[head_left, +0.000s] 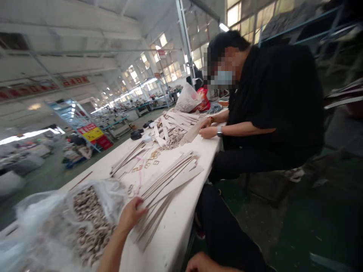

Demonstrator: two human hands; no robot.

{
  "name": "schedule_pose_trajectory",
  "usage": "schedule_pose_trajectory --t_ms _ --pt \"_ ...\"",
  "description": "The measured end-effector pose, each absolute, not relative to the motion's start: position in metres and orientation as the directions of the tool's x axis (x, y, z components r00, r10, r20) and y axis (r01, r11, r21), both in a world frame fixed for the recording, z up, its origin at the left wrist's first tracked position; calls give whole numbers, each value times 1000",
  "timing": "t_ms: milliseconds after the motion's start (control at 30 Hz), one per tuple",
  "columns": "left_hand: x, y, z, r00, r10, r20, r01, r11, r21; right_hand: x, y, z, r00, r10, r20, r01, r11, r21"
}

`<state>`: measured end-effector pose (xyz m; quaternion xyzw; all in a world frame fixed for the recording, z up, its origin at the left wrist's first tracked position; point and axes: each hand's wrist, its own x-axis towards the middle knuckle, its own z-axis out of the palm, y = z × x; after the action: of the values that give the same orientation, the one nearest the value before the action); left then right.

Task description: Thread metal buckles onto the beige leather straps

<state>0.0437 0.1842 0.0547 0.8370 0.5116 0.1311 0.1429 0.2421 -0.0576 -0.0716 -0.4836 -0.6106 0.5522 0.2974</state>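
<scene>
My left hand (132, 213) rests at the left edge of a fanned stack of thin pale strips (167, 185) on the white table (172, 241); its fingers touch the strips, but whether they grip any is unclear. Low in the view, beyond the table's near edge, my right hand (200, 262) is partly cut off by the frame, its fingers curled and blurred. Left of my left hand lies an open clear plastic bag (110, 192) full of small beige loops (90, 223). Small metal buckles (147, 164) lie beyond the stack.
On the right a person in black (272, 102) sits with both hands over the table's far part. Near them are more strips (181, 119), a filled plastic bag (187, 98) and a red bag (203, 99). Another strip bundle (127, 158) lies behind the buckles.
</scene>
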Motion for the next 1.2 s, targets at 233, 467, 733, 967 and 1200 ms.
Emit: schedule_pose_trajectory --t_ms 233,467,733,967,1200 --pt "41 168 82 309 922 232 812 -383 441 228 -61 -91 -248 886 -392 63 -389 -919" --pt "21 106 114 186 828 530 708 -487 512 270 -56 -39 -90 987 -130 90 -122 -988" --pt "45 -24 118 569 637 519 546 -765 341 303 -72 98 -244 761 602 588 609 -532" --pt "88 -67 72 329 935 -130 36 126 991 282 -62 63 -632 761 -147 55 -145 -988" --pt "85 -74 38 378 887 -265 -184 353 918 260 -72 24 -679 671 -299 -136 -515 -846"
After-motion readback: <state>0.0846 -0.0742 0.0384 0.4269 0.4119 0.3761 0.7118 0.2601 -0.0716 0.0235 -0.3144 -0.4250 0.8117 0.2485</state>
